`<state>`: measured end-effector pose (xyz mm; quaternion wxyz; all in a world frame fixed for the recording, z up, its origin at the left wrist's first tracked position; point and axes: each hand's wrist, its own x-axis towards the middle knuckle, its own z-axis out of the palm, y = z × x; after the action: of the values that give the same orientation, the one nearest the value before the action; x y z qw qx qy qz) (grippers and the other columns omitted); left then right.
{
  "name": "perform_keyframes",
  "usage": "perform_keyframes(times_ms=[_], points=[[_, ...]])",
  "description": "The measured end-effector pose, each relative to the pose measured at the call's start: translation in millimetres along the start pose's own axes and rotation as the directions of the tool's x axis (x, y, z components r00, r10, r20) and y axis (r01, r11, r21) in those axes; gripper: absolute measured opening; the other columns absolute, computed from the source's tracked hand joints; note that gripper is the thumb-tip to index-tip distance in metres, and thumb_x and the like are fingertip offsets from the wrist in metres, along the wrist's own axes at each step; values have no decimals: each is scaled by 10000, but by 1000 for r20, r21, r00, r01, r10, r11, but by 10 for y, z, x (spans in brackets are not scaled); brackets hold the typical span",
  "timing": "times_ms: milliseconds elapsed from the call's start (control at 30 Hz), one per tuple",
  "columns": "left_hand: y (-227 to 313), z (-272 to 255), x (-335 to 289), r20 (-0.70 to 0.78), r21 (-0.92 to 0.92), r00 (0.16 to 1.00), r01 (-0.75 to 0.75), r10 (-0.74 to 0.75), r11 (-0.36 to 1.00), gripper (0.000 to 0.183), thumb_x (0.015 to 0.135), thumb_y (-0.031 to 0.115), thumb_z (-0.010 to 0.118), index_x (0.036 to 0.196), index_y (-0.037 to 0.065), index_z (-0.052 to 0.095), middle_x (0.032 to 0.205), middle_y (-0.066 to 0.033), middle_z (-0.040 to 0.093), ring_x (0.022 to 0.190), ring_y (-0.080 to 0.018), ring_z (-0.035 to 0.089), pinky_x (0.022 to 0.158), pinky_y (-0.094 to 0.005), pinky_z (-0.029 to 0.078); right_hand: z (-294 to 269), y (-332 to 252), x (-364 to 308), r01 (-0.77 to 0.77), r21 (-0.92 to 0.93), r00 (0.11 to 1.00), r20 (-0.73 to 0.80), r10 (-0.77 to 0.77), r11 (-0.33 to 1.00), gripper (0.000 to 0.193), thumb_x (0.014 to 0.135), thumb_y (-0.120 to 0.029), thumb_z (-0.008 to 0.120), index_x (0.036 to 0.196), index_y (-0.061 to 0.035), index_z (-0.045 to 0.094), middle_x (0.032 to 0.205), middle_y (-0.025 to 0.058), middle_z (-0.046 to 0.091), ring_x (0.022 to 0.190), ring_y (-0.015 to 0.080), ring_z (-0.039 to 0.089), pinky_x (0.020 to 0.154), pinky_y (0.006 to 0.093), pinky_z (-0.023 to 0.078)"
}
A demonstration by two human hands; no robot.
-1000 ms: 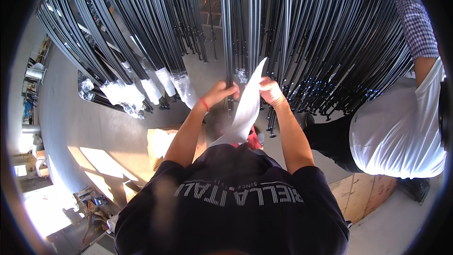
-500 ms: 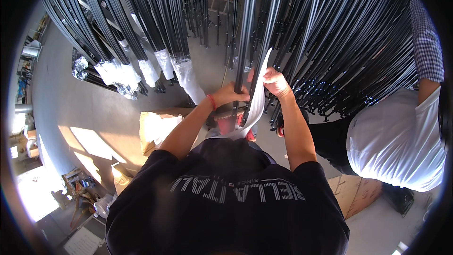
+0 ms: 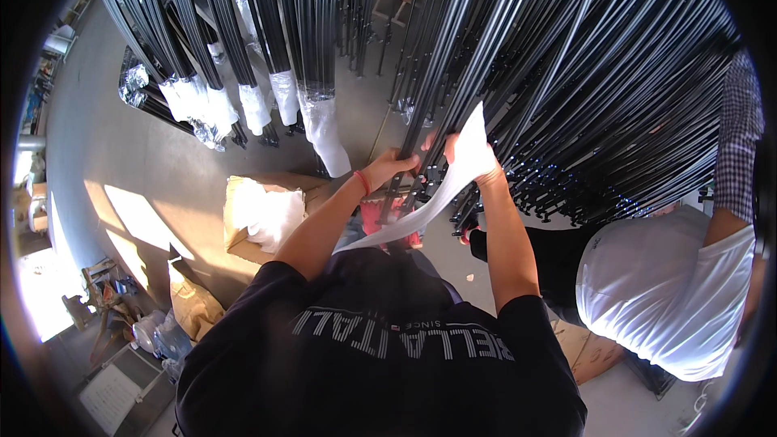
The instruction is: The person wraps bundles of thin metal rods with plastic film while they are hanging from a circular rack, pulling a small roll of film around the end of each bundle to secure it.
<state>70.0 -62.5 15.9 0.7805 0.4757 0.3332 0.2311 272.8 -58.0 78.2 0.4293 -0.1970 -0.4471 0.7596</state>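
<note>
White strip [image 3: 447, 193] of thin, flexible sheeting is in front of the person's chest, just under the lower ends of a slanting bundle of near black rods [image 3: 435, 81]. Its pointed upper end stands up at the right hand [image 3: 491, 171]; from there it curves down to the left and reaches the front of the dark T-shirt [image 3: 380, 356]. The right grip is narrow, holding the strip, with part of the hand hidden behind the sheeting; whether its farther fingers also touch the rods I cannot tell. The left hand [image 3: 388, 168], with a red band [image 3: 362, 182] at its wrist, has its grip closed on the rods near their lower ends, thumb on top.

To the left, several more rod bundles hang with white wrappings [image 3: 324, 133] around their lower ends. Below these, on the floor, an open cardboard box [image 3: 240, 248] holds white material [image 3: 273, 214], and a brown paper bag [image 3: 193, 303] sits nearer the lower left. Many other black rods [image 3: 599, 73] fan out to the right. Close beside them is another person in a white top [image 3: 647, 291], with a checked sleeve [image 3: 735, 137] and black trousers [image 3: 538, 263].
</note>
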Motion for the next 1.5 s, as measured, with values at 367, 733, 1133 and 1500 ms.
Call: perform_keyframes(times_ms=[367,733,1133,1500], points=[[44,15,-21,-186,177,972,-109,142,978,321,861,289,500,728,9,579,648,-60,601,653,-126,591,593,-258,444,92,-79,-61,-69,-94,994,-97,59,993,343,603,-343,619,619,-5,560,1036,208,546,845,230,488,775,295,375],[-106,115,125,-219,103,976,24,0,994,180,810,169,538,742,6,572,638,-19,574,586,-92,577,498,-220,446,-38,-90,-179,-136,-42,990,-30,135,990,349,641,-339,620,562,-8,548,1105,281,496,1000,301,518,896,352,367],[-146,339,97,-555,214,828,55,75,975,327,769,313,605,791,-13,598,583,-52,607,514,-123,579,521,-252,452,-81,-81,-255,-26,-41,986,-168,18,999,267,551,-248,637,501,-16,517,874,287,558,773,309,558,686,330,443],[102,27,-175,120,-105,990,94,-81,990,334,788,181,590,1076,44,490,590,21,459,532,-80,469,546,-221,393,56,-134,-189,-96,-17,972,-217,90,995,250,522,-252,646,564,-19,566,934,188,552,898,291,518,767,333,398]])
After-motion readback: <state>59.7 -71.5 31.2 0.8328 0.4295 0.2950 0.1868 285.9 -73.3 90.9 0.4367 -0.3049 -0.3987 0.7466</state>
